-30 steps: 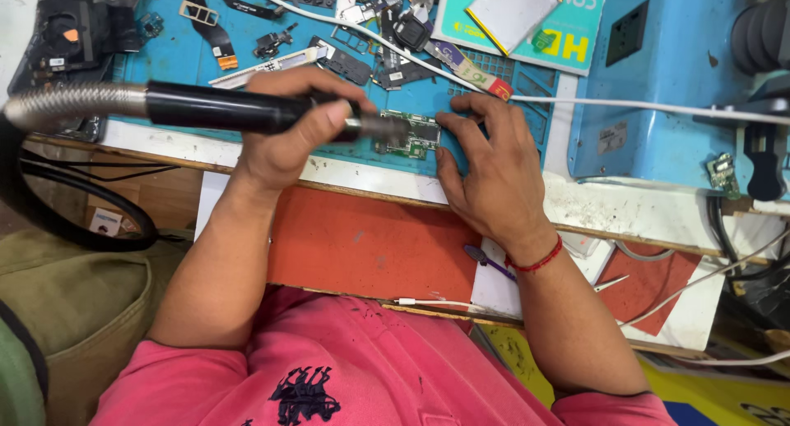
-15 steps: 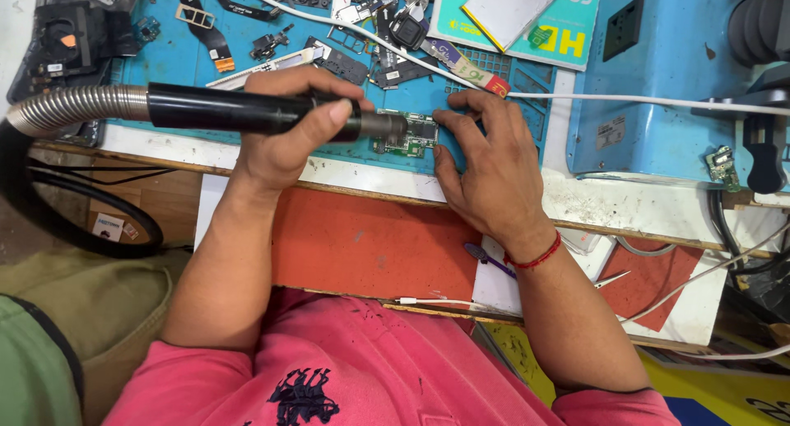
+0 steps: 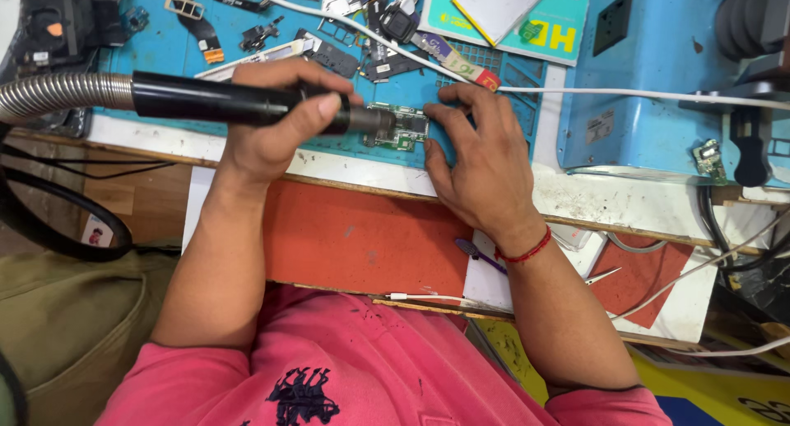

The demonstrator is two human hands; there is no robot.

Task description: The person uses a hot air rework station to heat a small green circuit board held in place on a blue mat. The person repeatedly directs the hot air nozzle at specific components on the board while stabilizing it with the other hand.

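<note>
Little has shifted over the last second: the hot-air wand [image 3: 239, 103] is still gripped in the closed left hand [image 3: 276, 117], its nozzle kept over the green circuit board [image 3: 401, 128]. The board, small and studded with metal shields, is pinned flat on the blue mat [image 3: 164, 55] by the spread fingers of the right hand [image 3: 477, 158], which grasps nothing. Beyond, loose phone parts [image 3: 346, 31] are scattered.

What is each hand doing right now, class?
Left hand: closed around the black tool handle, its tip at the small green circuit board.
Right hand: open, fingers spread, pressing beside that board.
</note>
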